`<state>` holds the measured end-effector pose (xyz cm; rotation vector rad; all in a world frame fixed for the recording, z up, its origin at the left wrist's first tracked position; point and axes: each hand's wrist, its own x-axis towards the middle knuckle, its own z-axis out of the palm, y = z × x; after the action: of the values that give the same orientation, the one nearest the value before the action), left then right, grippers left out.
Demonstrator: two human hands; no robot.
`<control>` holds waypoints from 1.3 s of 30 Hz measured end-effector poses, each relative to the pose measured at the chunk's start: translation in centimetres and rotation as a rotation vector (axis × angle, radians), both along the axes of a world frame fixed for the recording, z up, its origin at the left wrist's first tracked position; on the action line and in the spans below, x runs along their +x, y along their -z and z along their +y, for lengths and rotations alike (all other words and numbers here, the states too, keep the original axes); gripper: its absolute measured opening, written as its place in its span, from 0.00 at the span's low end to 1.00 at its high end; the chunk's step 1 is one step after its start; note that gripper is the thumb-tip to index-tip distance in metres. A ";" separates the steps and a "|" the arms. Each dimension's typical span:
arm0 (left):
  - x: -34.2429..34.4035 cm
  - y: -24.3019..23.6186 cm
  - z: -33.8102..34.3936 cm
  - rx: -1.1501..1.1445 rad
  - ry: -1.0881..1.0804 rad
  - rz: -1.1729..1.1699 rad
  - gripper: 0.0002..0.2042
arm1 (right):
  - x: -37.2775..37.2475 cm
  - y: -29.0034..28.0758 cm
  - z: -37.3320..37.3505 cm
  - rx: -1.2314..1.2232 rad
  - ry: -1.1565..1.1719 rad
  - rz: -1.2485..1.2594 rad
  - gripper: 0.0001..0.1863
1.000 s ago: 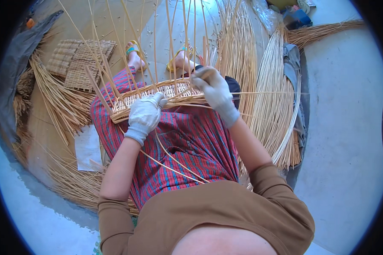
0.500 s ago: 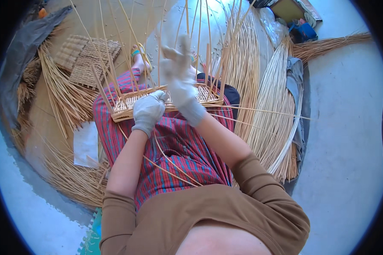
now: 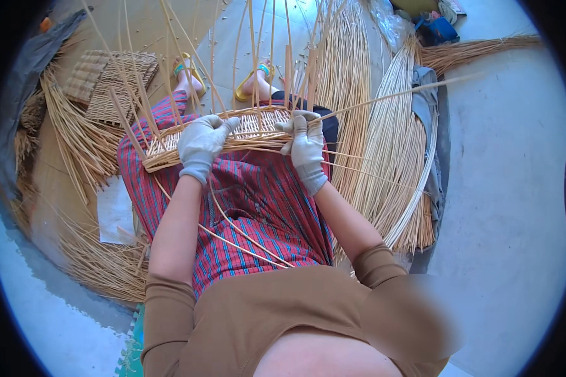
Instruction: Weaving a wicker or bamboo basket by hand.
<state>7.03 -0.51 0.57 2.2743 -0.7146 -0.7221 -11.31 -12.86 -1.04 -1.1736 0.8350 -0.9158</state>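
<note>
A half-woven wicker basket [image 3: 255, 124] lies across my lap, with a flat woven base and tall upright stakes rising from its edges. My left hand [image 3: 201, 144], in a whitish work glove, is closed on the near edge left of the middle. Near the right end, my gloved right hand [image 3: 306, 147] pinches a long wicker strand [image 3: 393, 96] that points away to the upper right. Two other loose strands [image 3: 248, 242] trail from the near edge down over my striped red cloth. More thin ends stick out to the right, below my right hand.
Long bundles of pale wicker rods [image 3: 383, 138] lie on the right. Darker rods [image 3: 478, 53] lie behind them, near a blue container [image 3: 438, 30]. At left are woven mats [image 3: 122, 85], more rods [image 3: 75, 135] and a white sheet [image 3: 116, 210].
My right hand has come down from its raised, open, blurred position to the basket's right end and now grips a strand. My left hand remains at the near edge.
</note>
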 end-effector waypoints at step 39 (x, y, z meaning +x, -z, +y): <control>1.1 -0.7 1.5 -0.108 0.774 -0.179 0.35 | -4.0 -1.5 7.2 -0.476 -0.684 0.565 0.12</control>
<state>8.12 0.96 1.29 1.9473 -1.7168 -0.7880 -15.28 -5.68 0.41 -2.0257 0.5797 -0.2003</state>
